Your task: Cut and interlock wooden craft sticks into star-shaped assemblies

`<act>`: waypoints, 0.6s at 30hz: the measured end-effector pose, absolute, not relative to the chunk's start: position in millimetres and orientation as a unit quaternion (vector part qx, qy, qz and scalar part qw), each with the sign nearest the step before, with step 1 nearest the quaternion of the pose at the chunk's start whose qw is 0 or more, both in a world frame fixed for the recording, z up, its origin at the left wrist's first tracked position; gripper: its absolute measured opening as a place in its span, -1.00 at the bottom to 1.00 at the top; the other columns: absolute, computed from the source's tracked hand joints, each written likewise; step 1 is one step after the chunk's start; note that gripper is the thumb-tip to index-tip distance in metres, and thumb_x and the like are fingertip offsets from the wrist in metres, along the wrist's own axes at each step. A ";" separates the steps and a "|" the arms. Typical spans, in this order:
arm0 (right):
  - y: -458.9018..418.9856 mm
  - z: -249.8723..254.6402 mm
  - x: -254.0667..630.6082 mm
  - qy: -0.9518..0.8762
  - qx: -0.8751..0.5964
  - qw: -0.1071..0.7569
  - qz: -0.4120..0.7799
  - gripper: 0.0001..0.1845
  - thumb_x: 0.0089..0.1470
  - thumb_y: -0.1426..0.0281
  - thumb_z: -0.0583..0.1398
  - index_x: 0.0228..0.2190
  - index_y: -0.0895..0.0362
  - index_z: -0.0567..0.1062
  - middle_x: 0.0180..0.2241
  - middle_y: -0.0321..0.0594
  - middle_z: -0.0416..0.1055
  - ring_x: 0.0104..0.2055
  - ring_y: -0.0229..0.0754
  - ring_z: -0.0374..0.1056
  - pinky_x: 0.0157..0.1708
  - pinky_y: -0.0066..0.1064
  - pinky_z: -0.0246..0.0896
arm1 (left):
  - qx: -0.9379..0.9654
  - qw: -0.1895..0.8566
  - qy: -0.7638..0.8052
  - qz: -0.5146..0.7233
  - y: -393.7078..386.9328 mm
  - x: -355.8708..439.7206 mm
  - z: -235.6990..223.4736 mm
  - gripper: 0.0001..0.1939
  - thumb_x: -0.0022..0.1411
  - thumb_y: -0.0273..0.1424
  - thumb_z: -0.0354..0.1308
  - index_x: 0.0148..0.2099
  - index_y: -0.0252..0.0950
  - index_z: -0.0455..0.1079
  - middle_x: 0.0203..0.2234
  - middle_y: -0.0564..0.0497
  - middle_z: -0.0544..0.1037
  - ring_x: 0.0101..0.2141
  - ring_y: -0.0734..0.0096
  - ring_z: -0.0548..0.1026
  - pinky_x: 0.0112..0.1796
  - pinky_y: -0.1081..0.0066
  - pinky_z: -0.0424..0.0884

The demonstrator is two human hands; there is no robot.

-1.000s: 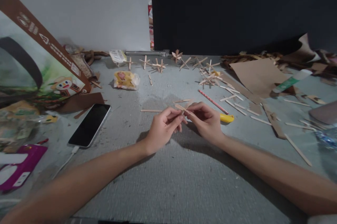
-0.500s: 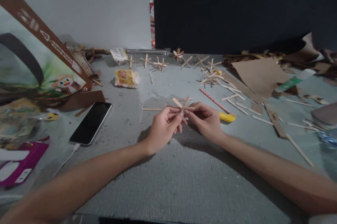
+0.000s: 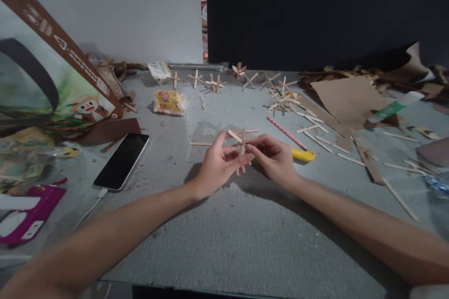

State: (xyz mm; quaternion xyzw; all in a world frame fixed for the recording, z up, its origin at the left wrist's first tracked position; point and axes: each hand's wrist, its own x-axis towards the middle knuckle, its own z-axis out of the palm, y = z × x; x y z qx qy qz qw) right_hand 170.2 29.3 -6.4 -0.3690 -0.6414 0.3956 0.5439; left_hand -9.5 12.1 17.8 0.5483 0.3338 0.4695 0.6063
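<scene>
Between my hands is a small figure of crossed wooden craft sticks [image 3: 235, 136], raised just above the table. My left hand [image 3: 215, 164] is closed around its left and lower part, with the thumb across the front. From the other side, my right hand [image 3: 277, 161] pinches it near the crossing with thumb and forefinger. The fingers hide part of the sticks. A loose craft stick [image 3: 200, 143] lies left of my left hand, and another stick [image 3: 253, 130] lies just behind the figure. Right beside my right hand is a yellow-handled tool [image 3: 303, 155], partly covered.
Several crossed-stick figures [image 3: 196, 78] stand along the back. A red striped straw [image 3: 286, 133], loose sticks [image 3: 317, 142], cardboard [image 3: 345, 101] and a green-white glue tube [image 3: 396, 107] lie right. Left are a phone [image 3: 121, 161] on a cable, a snack packet [image 3: 170, 103] and a printed bag [image 3: 82, 81].
The crossed sticks have turned in my fingers, one stick now standing nearly upright. My left thumb has shifted right and down across it. My right hand keeps its pinch.
</scene>
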 end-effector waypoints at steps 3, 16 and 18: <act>29.3 -6.0 169.7 -0.653 -0.359 0.538 0.394 -0.71 0.23 0.07 0.38 -0.30 0.03 0.60 -0.29 -0.19 0.67 -0.35 -0.18 0.53 -0.32 -0.29 0.51 | 0.555 0.594 0.347 0.468 14.3 -11.2 16.5 -0.42 0.14 -0.06 0.51 -0.04 -0.21 0.29 -0.51 0.13 0.57 -0.56 0.51 0.46 -0.51 0.48 0.33; 31.3 -10.5 171.4 -0.641 -0.390 0.556 0.358 -0.77 0.23 0.12 0.39 -0.23 0.01 0.68 -0.27 -0.20 0.68 -0.28 -0.14 0.56 -0.27 -0.27 0.51 | 0.642 0.417 0.394 0.508 22.7 -18.1 18.2 -0.48 0.01 -0.08 0.61 -0.07 -0.20 0.56 -0.37 0.06 0.37 -0.40 0.41 0.29 -0.38 0.40 0.25; 31.8 -11.1 171.9 -0.642 -0.393 0.556 0.351 -0.76 0.23 0.11 0.39 -0.23 0.01 0.69 -0.27 -0.20 0.69 -0.28 -0.13 0.57 -0.26 -0.26 0.53 | 0.657 0.370 0.402 0.519 24.9 -19.7 19.8 -0.47 -0.04 -0.05 0.62 -0.12 -0.20 0.58 -0.31 0.01 0.42 -0.31 0.32 0.33 -0.28 0.35 0.30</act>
